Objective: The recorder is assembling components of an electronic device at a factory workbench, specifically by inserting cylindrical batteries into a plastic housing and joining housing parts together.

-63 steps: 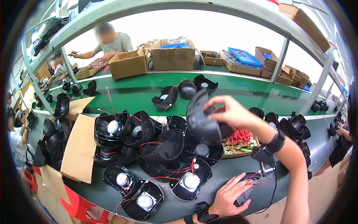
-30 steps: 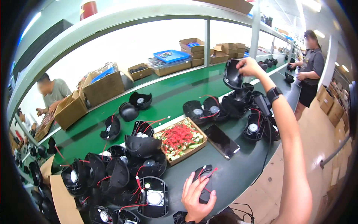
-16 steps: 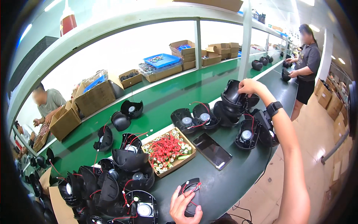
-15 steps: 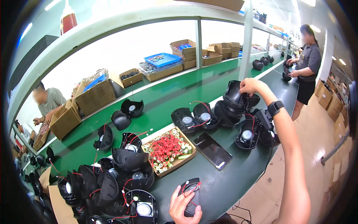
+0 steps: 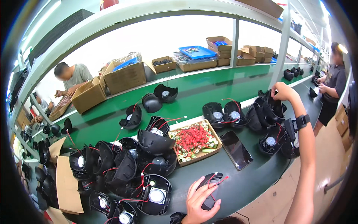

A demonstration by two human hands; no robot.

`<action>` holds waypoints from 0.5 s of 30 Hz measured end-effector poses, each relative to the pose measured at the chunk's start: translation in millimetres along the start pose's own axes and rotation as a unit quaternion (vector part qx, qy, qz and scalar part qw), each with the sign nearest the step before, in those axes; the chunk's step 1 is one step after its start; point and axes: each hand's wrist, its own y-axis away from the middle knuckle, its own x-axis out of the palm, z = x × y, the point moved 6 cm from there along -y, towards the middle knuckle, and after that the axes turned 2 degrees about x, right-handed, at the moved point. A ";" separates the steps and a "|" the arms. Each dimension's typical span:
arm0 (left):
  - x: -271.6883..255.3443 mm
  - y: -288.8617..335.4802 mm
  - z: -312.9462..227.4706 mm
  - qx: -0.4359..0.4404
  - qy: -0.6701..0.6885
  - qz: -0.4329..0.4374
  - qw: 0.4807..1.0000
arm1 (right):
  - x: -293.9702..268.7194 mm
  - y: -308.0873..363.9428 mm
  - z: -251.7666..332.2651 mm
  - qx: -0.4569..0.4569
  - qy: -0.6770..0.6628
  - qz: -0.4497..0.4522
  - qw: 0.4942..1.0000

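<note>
1. The right hand (image 5: 282,91) reaches far out to the right of the tray of red-wired parts (image 5: 194,141), fingers curled over the top black shell (image 5: 269,108) of a small stack; the grip looks closed on its rim, though the palm hides the contact.
2. The left hand (image 5: 199,199) lies in front of the tray, near the belt's front edge, fingers spread flat on a small black piece (image 5: 211,183) with red wires; it presses rather than pinches.
3. A dark phone (image 5: 235,149) lies flat just right of the tray, between it and the stack.
4. Right of the tray, a few shells with speakers (image 5: 222,114) fitted sit grouped by the stack; these look finished.
5. Left of the tray, a far bigger heap of black shells (image 5: 126,170) with loose red wires waits, so most of the work seems left.
6. Behind the tray the green belt (image 5: 209,87) carries scattered single shells, and cardboard boxes (image 5: 125,76) stand beyond.
7. Another person (image 5: 72,76) works at the boxes, far left behind the tray.
</note>
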 end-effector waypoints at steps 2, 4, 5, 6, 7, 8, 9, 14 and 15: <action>3.2 -1.8 0.4 -0.001 0.004 0.004 1.000 | -9.0 12.6 -9.0 -0.003 0.011 -0.029 1.000; 1.8 -0.4 0.3 -0.003 -0.002 0.003 1.000 | -10.1 17.6 5.3 -0.010 0.006 -0.050 0.999; 0.9 -2.3 -3.8 -0.021 0.003 -0.013 1.000 | -11.1 18.6 9.6 -0.037 0.019 -0.059 0.997; -2.1 -1.5 -4.8 -0.016 -0.004 -0.014 1.000 | -12.4 19.7 14.1 -0.037 0.021 -0.092 0.995; 0.0 -2.0 -3.3 -0.015 -0.005 -0.012 1.000 | -16.7 25.7 18.8 -0.028 0.025 -0.108 0.993; 2.3 -2.8 -2.9 -0.014 -0.006 -0.011 1.000 | -18.3 30.3 15.1 -0.015 0.028 -0.109 0.994; 2.6 -3.5 -4.2 -0.016 -0.010 -0.011 1.000 | -17.5 32.5 13.9 0.000 0.019 -0.078 0.997; 4.1 -3.0 -3.9 -0.026 0.007 -0.013 1.000 | -36.0 54.9 28.3 -0.038 -0.042 -0.112 0.992; 2.0 -1.2 -2.3 -0.034 0.008 -0.018 0.999 | -47.7 59.9 53.6 -0.058 -0.105 -0.116 0.986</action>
